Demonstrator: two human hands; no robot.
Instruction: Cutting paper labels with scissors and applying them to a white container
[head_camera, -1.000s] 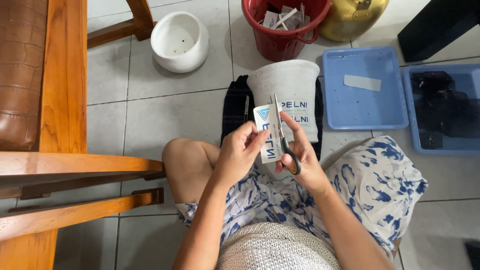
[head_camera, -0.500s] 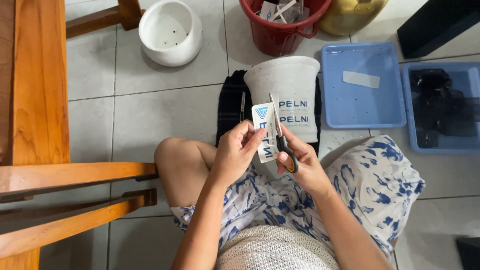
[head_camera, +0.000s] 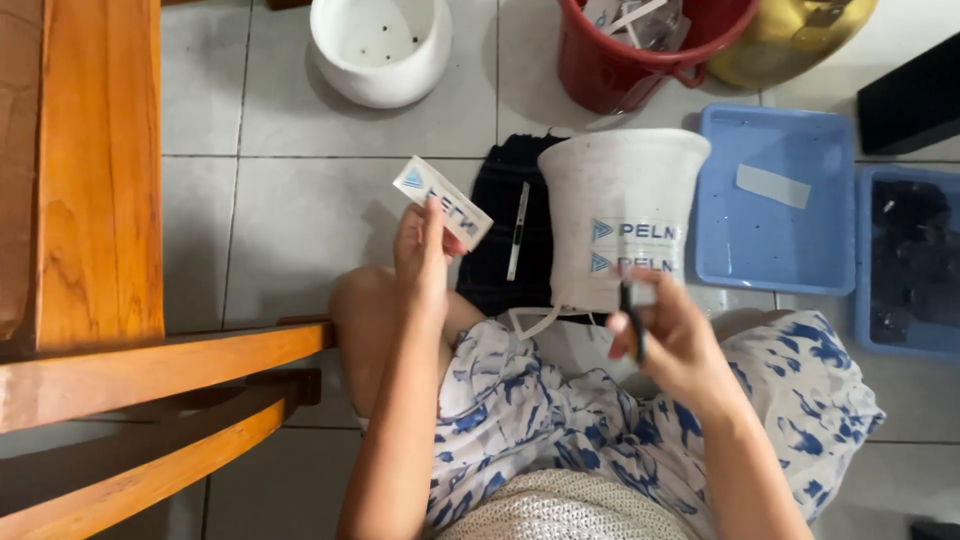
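A cut sticker strip held up in the left hand, scissors gripped in the right.

The white sticker strip (head_camera: 442, 201) with a blue triangle mark is pinched at its lower end between the fingers of the left hand (head_camera: 423, 262) and sits tilted above the knee, over the tiled floor (head_camera: 290, 215). The right hand (head_camera: 672, 340) is well apart from it, lower and to the right, clamped around the dark scissors (head_camera: 631, 318), which are blurred. Just above that hand a white plastic pot (head_camera: 620, 215) lies on its side on a dark cloth (head_camera: 500, 235), with a thin blade-like tool (head_camera: 517, 230) on the cloth beside it. Further out sit a round white pot (head_camera: 380, 45), a red bucket (head_camera: 620, 70) holding paper scraps, and two blue trays (head_camera: 775, 250), the nearer one carrying a pale strip (head_camera: 773, 186).
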